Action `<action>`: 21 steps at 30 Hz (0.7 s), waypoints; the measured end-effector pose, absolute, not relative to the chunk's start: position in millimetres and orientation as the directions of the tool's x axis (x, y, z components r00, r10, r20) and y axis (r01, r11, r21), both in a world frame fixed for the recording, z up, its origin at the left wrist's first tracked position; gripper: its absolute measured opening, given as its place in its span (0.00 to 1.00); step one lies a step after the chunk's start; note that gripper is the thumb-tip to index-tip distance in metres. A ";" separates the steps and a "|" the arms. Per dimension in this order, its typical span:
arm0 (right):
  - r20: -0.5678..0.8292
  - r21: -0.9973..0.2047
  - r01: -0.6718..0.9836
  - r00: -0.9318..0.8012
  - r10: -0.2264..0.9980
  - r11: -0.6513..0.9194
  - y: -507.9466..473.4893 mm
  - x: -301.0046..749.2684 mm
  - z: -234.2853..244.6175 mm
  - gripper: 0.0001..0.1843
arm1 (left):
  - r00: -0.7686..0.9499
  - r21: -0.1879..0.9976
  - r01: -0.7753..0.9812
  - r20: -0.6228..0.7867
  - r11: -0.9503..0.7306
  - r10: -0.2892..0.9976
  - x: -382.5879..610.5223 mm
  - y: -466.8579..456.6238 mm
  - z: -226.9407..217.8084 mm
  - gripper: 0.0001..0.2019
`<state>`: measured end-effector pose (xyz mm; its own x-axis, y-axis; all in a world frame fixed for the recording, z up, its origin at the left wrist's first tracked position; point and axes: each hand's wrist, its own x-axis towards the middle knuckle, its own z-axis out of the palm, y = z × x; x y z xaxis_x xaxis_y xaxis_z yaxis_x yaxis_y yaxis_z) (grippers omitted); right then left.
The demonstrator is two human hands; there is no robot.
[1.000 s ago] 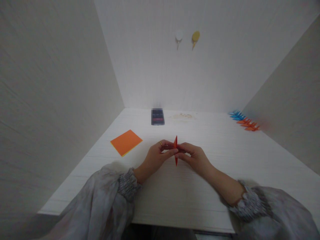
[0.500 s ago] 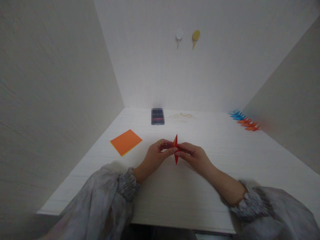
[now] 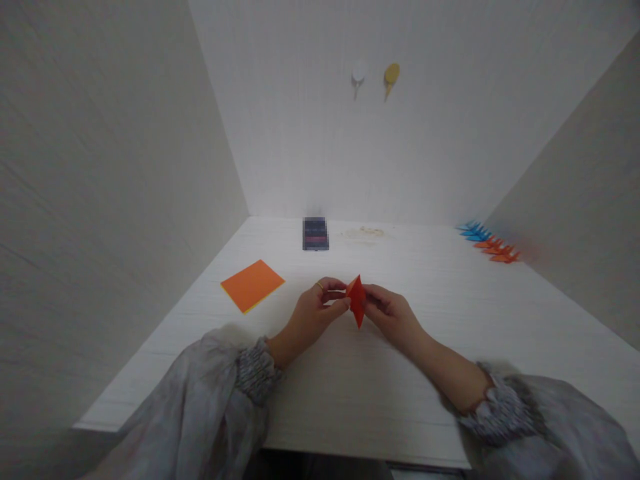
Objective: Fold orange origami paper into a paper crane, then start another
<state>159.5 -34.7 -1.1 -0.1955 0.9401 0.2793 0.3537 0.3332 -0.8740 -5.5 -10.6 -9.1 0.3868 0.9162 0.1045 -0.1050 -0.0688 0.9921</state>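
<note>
A folded red-orange origami paper point(image 3: 357, 299) stands on its point between my two hands, above the table's middle. My left hand point(image 3: 323, 308) pinches its left side with thumb and fingers; a ring shows on one finger. On the other side, my right hand point(image 3: 390, 310) grips the right edge, its fingertips partly hidden behind the paper. To the left of my left hand lies a stack of square orange paper point(image 3: 253, 285) with a yellow edge beneath.
Several orange paper cranes point(image 3: 497, 250) and blue paper cranes point(image 3: 474, 231) line the right wall. A dark blurred rectangular object point(image 3: 315, 234) lies near the back wall. A white hook point(image 3: 358, 73) and a yellow hook point(image 3: 392, 73) hang on that wall.
The folded paper has turned from nearly edge-on to show a broader red face, and it has shifted slightly right. Both hands stay on it.
</note>
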 end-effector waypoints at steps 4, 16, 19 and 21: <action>0.303 -0.818 0.474 -0.130 0.944 0.327 -36.0 155.8 -4.0 0.17 | 0.453 0.982 -0.091 0.188 -0.164 0.871 -5.2 -13.0 -7.6 0.15; 0.342 -0.697 0.680 0.035 0.939 0.229 -34.9 148.8 -0.3 0.14 | 0.473 0.953 0.041 0.247 -0.301 0.846 6.5 -25.5 1.6 0.19; 0.339 -0.703 0.679 0.058 0.939 0.212 -33.7 150.0 -1.5 0.15 | 0.481 0.962 -0.018 0.248 -0.273 0.841 10.6 -29.8 0.0 0.18; 0.339 -0.716 0.667 0.072 0.938 0.207 -33.2 150.7 -1.3 0.15 | 0.462 0.974 -0.071 0.223 -0.215 0.858 12.9 -31.1 -0.4 0.17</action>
<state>150.7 -33.2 -1.3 0.0723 0.9382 0.3386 0.6670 0.2069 -0.7157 12.9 -31.1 -0.4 0.4620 0.8584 0.2231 -0.0713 -0.2149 0.9740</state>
